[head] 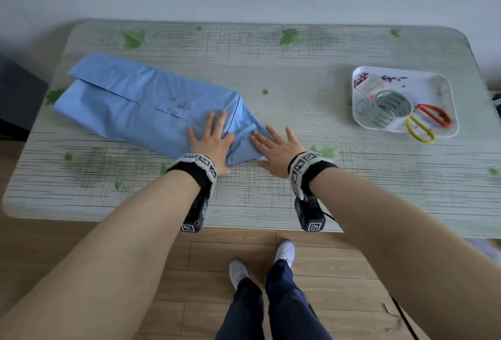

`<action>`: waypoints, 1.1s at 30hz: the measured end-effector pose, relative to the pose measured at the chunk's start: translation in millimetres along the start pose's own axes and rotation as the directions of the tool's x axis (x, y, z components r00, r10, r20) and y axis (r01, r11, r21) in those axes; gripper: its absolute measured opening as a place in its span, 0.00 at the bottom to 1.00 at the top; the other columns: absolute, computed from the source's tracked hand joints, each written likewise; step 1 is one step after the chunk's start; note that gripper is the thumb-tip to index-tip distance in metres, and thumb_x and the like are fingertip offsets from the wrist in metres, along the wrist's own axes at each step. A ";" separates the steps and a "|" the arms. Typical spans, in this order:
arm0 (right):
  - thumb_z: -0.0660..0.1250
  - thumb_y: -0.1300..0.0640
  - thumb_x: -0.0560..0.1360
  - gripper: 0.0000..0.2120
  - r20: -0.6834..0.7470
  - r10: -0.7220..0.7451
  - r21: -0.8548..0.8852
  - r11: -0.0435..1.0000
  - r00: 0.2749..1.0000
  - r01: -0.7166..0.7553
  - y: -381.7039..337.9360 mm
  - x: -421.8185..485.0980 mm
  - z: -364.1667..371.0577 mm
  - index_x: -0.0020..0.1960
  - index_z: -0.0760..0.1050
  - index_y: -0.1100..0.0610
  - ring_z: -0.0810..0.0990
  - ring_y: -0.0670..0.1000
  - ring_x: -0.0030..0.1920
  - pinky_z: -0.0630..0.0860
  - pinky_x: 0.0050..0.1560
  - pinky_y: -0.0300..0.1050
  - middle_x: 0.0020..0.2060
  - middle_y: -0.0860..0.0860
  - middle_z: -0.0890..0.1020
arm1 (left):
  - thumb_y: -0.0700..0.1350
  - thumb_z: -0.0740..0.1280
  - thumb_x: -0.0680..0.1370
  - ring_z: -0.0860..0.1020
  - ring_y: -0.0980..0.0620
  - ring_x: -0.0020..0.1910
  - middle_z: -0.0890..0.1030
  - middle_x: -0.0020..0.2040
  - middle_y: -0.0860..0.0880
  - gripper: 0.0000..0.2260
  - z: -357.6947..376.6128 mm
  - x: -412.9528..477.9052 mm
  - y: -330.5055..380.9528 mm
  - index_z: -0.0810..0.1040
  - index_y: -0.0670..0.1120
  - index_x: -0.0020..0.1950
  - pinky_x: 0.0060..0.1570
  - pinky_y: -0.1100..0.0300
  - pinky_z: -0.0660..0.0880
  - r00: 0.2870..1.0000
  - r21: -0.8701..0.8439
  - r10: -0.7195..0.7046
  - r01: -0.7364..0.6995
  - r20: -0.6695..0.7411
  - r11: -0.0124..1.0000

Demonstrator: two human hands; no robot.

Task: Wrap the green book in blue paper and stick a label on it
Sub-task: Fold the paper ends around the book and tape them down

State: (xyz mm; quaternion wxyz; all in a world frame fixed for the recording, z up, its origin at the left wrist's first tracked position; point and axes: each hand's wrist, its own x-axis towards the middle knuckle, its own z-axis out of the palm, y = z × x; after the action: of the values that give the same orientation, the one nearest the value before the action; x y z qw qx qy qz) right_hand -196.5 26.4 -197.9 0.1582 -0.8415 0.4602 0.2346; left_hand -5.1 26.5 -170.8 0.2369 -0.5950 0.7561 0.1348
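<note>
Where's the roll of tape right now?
In the head view, the clear printed roll of tape sits in the white flowered tray on the right side of the leaf-patterned table, just left of the red and yellow scissor handles.

Soft, even, slightly cool light fills the scene, bright without harshness. Shadows are faint: a thin one runs along the near edge of the blue paper. The wide lens bows the edges of the surface and stretches the forearms toward the lower corners. Detail smears at the far left edge, while the centre is fairly sharp.
</note>
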 end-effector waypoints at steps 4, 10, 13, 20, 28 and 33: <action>0.65 0.63 0.73 0.26 -0.348 -0.136 -0.041 0.991 0.928 0.129 8.3 -6.5 -9.6 0.70 0.66 0.55 0.64 0.55 0.72 0.55 0.73 0.60 0.69 0.53 0.69 | 0.61 0.74 0.66 0.32 0.43 0.75 0.27 0.74 0.48 0.36 -7.8 4.8 4.4 0.61 0.54 0.67 0.67 0.29 0.49 0.998 -0.006 0.038 -0.038 0.048 0.999; 0.65 0.62 0.71 0.16 -0.310 -0.049 -0.058 0.998 0.949 0.033 8.0 -19.2 -4.6 0.58 0.76 0.52 0.78 0.51 0.57 0.62 0.70 0.54 0.55 0.47 0.79 | 0.55 0.76 0.66 0.34 0.49 0.76 0.33 0.76 0.52 0.28 -21.3 11.8 18.8 0.72 0.56 0.63 0.70 0.32 0.47 0.988 -0.213 0.129 -0.107 0.088 0.971; 0.59 0.62 0.76 0.15 -0.290 0.016 -0.029 0.999 0.957 -0.026 16.8 -25.0 -11.3 0.59 0.76 0.50 0.80 0.50 0.53 0.68 0.63 0.47 0.55 0.46 0.79 | 0.53 0.75 0.67 0.40 0.49 0.77 0.36 0.77 0.50 0.23 -24.2 11.3 29.1 0.75 0.56 0.60 0.70 0.34 0.50 0.990 -0.242 0.140 -0.128 0.031 0.962; 0.59 0.57 0.74 0.13 -0.040 0.053 0.097 0.994 0.998 -0.048 6.8 -28.1 -21.4 0.54 0.79 0.52 0.80 0.56 0.47 0.74 0.43 0.44 0.47 0.52 0.82 | 0.42 0.67 0.72 0.63 0.38 0.69 0.42 0.76 0.56 0.15 1.3 3.6 35.2 0.76 0.58 0.55 0.64 0.46 0.68 0.973 -0.283 0.196 -0.223 -0.123 0.933; 0.63 0.49 0.72 0.12 0.136 0.008 0.257 0.966 0.991 -0.043 -5.5 -33.8 -2.8 0.45 0.82 0.53 0.81 0.53 0.44 0.76 0.41 0.42 0.39 0.50 0.83 | 0.46 0.73 0.69 0.57 0.51 0.75 0.53 0.76 0.53 0.34 -1.2 11.8 34.3 0.61 0.54 0.71 0.64 0.43 0.65 0.962 -0.118 0.219 -0.240 -0.162 0.964; 0.59 0.43 0.77 0.16 -0.069 0.143 0.223 0.967 0.987 -0.125 5.3 -35.0 7.3 0.54 0.76 0.53 0.79 0.54 0.53 0.71 0.46 0.46 0.51 0.51 0.80 | 0.52 0.75 0.67 0.49 0.52 0.77 0.50 0.77 0.54 0.42 0.4 14.0 30.5 0.56 0.53 0.75 0.66 0.38 0.62 0.962 -0.167 0.264 -0.272 -0.072 0.948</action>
State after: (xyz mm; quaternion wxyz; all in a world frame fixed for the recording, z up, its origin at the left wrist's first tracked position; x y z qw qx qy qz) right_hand -219.2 51.6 -185.4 0.2136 -0.7952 0.5453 0.1569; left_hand -37.0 22.8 -180.8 0.1444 -0.5085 0.8206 0.2172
